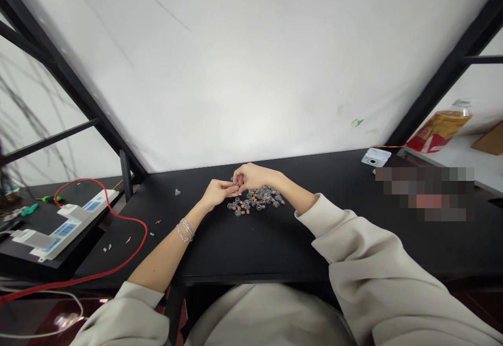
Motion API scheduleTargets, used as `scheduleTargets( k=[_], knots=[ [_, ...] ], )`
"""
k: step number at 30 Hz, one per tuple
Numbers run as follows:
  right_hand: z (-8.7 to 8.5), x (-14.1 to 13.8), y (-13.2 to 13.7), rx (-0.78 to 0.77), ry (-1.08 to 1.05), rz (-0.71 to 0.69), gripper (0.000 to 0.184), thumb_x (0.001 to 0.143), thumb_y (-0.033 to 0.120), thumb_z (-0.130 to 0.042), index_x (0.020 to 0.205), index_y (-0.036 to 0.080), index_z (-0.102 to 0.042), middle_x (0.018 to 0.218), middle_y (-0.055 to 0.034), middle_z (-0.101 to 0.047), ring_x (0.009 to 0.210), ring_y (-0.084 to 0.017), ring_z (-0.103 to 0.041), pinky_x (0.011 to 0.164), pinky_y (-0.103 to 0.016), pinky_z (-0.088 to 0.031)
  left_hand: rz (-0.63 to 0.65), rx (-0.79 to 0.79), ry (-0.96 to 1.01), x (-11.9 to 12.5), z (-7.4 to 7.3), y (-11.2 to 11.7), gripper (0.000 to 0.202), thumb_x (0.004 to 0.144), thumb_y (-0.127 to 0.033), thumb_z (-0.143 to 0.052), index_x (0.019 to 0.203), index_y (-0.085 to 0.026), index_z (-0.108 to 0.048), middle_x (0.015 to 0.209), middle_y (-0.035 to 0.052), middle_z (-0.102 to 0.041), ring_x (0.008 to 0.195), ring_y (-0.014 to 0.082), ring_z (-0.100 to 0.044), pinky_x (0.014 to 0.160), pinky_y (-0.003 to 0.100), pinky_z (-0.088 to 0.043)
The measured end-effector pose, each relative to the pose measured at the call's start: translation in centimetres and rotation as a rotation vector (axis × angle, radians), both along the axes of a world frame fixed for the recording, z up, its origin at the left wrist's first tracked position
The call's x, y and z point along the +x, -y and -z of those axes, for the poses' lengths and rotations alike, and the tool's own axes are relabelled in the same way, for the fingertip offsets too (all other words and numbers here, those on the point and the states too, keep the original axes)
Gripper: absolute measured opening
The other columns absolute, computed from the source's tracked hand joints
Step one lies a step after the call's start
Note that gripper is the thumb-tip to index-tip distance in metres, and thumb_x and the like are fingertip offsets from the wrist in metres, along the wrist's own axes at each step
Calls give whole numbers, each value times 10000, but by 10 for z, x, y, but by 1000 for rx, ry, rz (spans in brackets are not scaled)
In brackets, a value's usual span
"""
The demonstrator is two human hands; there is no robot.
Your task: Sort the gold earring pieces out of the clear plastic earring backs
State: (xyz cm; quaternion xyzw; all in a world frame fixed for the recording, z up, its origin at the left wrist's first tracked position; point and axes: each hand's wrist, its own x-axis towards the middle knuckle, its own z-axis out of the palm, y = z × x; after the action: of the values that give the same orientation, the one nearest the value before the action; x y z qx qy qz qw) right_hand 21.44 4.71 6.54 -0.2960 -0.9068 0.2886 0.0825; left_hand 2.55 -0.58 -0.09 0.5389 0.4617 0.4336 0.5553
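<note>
My left hand (218,193) and my right hand (253,176) meet above the far edge of a heap of small clear glass bulbs (253,201) with tan fittings. Their fingertips pinch a tiny grey piece (238,181), mostly hidden by the fingers, so I cannot tell exactly what it is. The heap lies on a black table (251,246), just below and in front of my hands. Several silver bracelets (185,229) circle my left wrist. One clear bulb-like piece (177,192) lies apart to the left.
Small pale pieces (107,248) lie near a red cable (146,230) at the left. A white power strip (66,225) stands on a lower black shelf. A white camera (376,158), blurred patch, yellow-labelled bottle (440,128) and cardboard box (489,139) lie right. Black frame posts rise behind.
</note>
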Motion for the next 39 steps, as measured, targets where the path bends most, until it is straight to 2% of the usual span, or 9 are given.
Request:
scheduleTargets(
  k=[3,7,13,15,18,23,28,34,39],
  knots=[
    [1,-2,1,30,-25,23,310,661,198,-803,950,138,-708,875,-48,-712,734,-120,-632,619,-192,-432,-14,-38,36,-1,-3,1,514,600,-465,-895,922,-79,-786,893,152,-766,857,226,-737,911,359,-583],
    [3,-2,1,35,-99,39,219,734,221,-746,930,137,-701,816,-36,-704,697,-109,-624,624,-196,-422,-20,-57,65,-3,-5,0,533,639,-535,-854,884,-67,-782,853,163,-755,784,215,-730,831,351,-596],
    [-2,2,1,81,-118,91,198,808,268,-676,955,137,-659,828,-57,-727,658,-114,-624,606,-212,-423,-62,30,140,-5,-3,-3,430,648,-444,-874,864,-84,-780,725,67,-706,618,91,-598,659,242,-531],
    [-7,2,4,48,-132,91,193,817,255,-665,963,133,-636,834,-68,-733,657,-118,-636,600,-210,-433,-74,45,164,-6,-2,-3,415,631,-390,-892,902,-96,-779,746,57,-712,630,87,-595,670,243,-527],
    [-10,2,8,-47,-169,80,176,828,240,-651,957,131,-601,811,-71,-733,650,-125,-658,598,-209,-466,-84,48,189,-7,-2,-3,441,605,-326,-910,955,-102,-766,865,91,-748,705,121,-654,745,283,-554],
    [-1,0,2,-244,-299,49,163,877,263,-616,965,133,-574,837,-80,-734,684,-129,-696,618,-212,-532,-136,54,213,-6,-3,-3,460,641,-364,-887,978,-89,-735,888,116,-754,761,162,-702,813,328,-568],
    [7,-2,-6,-304,-409,37,256,887,361,-637,974,122,-611,817,-78,-718,683,-134,-696,594,-221,-551,-145,92,236,-4,-6,-3,449,639,-435,-877,889,-90,-736,867,91,-737,701,121,-669,721,262,-541],
    [1,-2,-2,-368,-502,37,354,849,429,-682,984,104,-645,861,-102,-726,687,-144,-699,614,-248,-568,-134,57,329,-3,-12,0,401,582,-364,-916,802,-113,-694,731,28,-690,654,96,-630,669,228,-506],
    [0,-5,0,-399,-547,45,417,776,471,-745,944,104,-640,790,-78,-719,653,-147,-692,582,-243,-548,-170,78,340,-2,-11,0,387,561,-358,-919,753,-123,-679,660,2,-642,588,82,-578,592,220,-474]
  ],
)
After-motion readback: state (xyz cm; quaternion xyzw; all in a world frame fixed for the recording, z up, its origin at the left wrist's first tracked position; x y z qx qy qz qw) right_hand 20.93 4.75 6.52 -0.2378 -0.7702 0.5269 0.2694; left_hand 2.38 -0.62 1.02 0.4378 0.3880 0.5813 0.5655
